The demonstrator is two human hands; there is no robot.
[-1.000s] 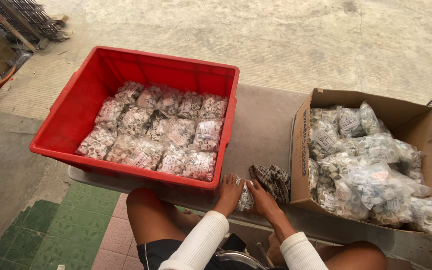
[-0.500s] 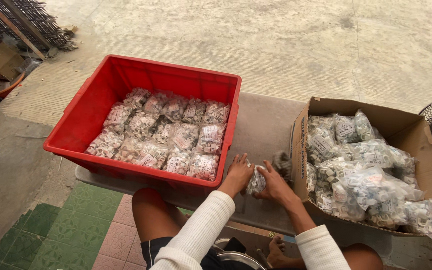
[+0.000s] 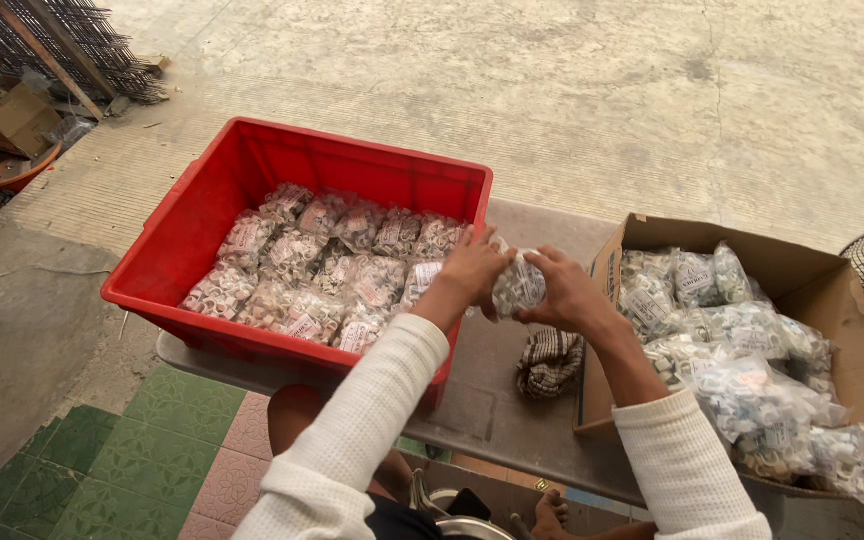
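Both the left hand (image 3: 472, 270) and the right hand (image 3: 564, 290) pinch one clear bag of small rings (image 3: 519, 285) above the bench (image 3: 512, 370), beside the red crate (image 3: 252, 215); support the bag evenly, keeping it level

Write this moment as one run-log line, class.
left hand: on bag | right hand: on bag | bag: above table, between red crate and box
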